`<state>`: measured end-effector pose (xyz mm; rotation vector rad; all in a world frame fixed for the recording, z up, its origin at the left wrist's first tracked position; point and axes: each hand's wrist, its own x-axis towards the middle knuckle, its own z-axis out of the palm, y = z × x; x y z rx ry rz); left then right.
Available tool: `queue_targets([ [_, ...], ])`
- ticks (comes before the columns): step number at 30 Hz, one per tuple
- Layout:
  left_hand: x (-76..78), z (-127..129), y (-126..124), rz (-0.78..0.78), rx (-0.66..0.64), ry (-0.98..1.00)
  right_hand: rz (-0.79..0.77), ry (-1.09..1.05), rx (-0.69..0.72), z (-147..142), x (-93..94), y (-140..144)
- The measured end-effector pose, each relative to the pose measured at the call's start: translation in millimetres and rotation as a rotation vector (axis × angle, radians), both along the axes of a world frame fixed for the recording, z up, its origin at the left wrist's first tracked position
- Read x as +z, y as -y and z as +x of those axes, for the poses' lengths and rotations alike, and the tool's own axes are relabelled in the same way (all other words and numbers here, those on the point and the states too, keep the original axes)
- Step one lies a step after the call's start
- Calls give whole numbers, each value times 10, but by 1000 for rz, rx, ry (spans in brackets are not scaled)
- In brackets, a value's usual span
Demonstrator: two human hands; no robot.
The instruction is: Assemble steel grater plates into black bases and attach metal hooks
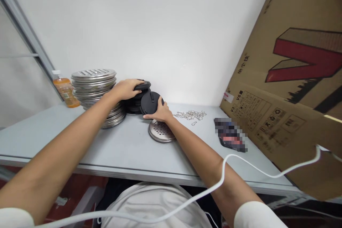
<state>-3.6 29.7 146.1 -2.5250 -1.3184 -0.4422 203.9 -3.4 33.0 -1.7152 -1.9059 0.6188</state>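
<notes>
Black disc (pixel 150 102) gripped upright by right hand (pixel 160 113) | left hand (pixel 125 89) seemingly clasps black stack (pixel 136 103)

The scene was seen from a single camera worn on the head, aimed forward and down across the tabletop (pixel 128 149) toward its far edge at the wall (pixel 160 25). The near edge was taken in close below, and the arms were seen reaching away.

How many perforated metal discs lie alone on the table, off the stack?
1: a metal disc lies flat under the right hand, right of the metal stack. Others may be hidden behind the arms.
</notes>
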Motion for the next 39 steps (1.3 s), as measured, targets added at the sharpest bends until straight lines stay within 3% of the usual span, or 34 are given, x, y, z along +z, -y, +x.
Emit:
queue_targets([
  [17,152,37,-67,93,34,168,104,-83,68,92,-119,-89],
  [25,164,159,83,226,134,58,86,-93,91,35,-18,-23],
  [34,270,173,127,290,227,190,114,-93,135,14,54,14],
  [39,274,142,76,267,247,202,114,-65,190,159,62,57],
])
